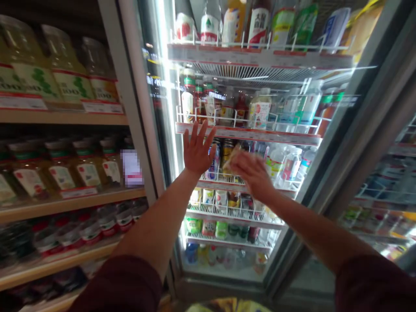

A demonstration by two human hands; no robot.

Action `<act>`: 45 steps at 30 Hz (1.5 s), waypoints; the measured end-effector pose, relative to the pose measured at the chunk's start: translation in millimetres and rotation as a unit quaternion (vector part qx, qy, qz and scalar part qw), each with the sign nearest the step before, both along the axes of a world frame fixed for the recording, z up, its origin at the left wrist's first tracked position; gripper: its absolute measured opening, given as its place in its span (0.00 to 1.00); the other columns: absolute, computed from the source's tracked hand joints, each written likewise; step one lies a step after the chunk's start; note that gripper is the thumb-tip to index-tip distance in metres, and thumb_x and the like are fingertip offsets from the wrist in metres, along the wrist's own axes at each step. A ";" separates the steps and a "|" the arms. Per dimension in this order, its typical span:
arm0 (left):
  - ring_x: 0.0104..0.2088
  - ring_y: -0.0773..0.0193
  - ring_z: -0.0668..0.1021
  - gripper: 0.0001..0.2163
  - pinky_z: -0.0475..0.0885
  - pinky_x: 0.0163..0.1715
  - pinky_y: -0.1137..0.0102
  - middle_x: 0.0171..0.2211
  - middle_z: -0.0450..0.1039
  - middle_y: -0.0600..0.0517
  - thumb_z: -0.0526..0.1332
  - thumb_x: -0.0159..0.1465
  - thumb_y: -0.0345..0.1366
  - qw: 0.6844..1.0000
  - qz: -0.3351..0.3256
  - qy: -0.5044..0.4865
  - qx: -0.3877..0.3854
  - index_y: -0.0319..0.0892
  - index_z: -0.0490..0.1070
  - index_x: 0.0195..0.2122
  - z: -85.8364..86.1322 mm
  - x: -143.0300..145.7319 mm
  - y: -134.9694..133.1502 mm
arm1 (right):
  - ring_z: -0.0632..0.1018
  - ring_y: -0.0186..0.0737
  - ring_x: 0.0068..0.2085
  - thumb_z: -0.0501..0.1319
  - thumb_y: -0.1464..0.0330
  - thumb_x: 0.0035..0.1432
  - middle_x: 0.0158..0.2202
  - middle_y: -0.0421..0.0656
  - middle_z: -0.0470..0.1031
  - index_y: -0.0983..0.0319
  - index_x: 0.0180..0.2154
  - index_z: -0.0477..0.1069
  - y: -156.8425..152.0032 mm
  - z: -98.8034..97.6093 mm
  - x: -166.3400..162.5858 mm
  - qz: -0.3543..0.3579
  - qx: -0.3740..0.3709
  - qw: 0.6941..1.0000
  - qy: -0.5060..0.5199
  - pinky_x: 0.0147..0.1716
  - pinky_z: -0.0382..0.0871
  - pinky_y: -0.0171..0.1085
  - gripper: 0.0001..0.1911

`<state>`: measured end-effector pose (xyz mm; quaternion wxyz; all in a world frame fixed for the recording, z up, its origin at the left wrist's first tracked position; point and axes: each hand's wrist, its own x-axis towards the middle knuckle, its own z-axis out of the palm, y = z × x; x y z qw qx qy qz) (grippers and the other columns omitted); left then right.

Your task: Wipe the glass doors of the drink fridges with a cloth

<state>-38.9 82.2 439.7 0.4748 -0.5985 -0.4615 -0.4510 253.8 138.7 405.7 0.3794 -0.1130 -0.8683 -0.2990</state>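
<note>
My left hand (197, 149) is raised flat with its fingers spread, palm toward the glass door (162, 130) of a drinks fridge, and holds nothing. My right hand (251, 172) is blurred by motion in front of the same door, at the level of the third shelf; its fingers seem closed round a small yellowish thing (229, 161) that I cannot make out. Behind the glass, wire shelves (247, 135) carry rows of bottles and cans. Both my forearms reach up from dark red sleeves.
To the left stand open wooden shelves (65, 117) with large jars and bottles of yellow drink. A second fridge door (383, 182) is at the right. A grey door frame (130, 99) separates the wooden shelves from the fridge.
</note>
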 end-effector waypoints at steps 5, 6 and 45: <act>0.84 0.48 0.52 0.28 0.43 0.84 0.41 0.81 0.61 0.46 0.57 0.78 0.42 1.000 -0.002 0.004 0.004 0.50 0.66 0.79 0.7 -1.0 -1.0 | 0.65 0.49 0.80 0.57 0.77 0.75 0.78 0.39 0.70 0.48 0.79 0.62 5.8 44.8 -0.1 0.020 0.029 0.999 -0.039 0.81 0.58 0.59 0.38; 0.84 0.47 0.53 0.28 0.44 0.84 0.41 0.81 0.61 0.46 0.57 0.78 0.42 1.000 0.001 0.007 0.012 0.50 0.67 0.79 0.7 -1.0 -0.7 | 0.62 0.52 0.82 0.56 0.77 0.75 0.79 0.39 0.66 0.46 0.80 0.60 11.0 65.5 1.4 -0.005 0.021 0.999 0.041 0.81 0.55 0.63 0.39; 0.84 0.54 0.49 0.30 0.46 0.85 0.48 0.80 0.63 0.42 0.52 0.82 0.45 0.992 0.063 0.109 0.020 0.45 0.57 0.82 -45.3 -35.1 -13.2 | 0.68 0.59 0.78 0.55 0.75 0.75 0.75 0.47 0.73 0.57 0.69 0.77 2.4 132.8 -15.9 -0.006 0.071 0.985 0.155 0.75 0.64 0.67 0.26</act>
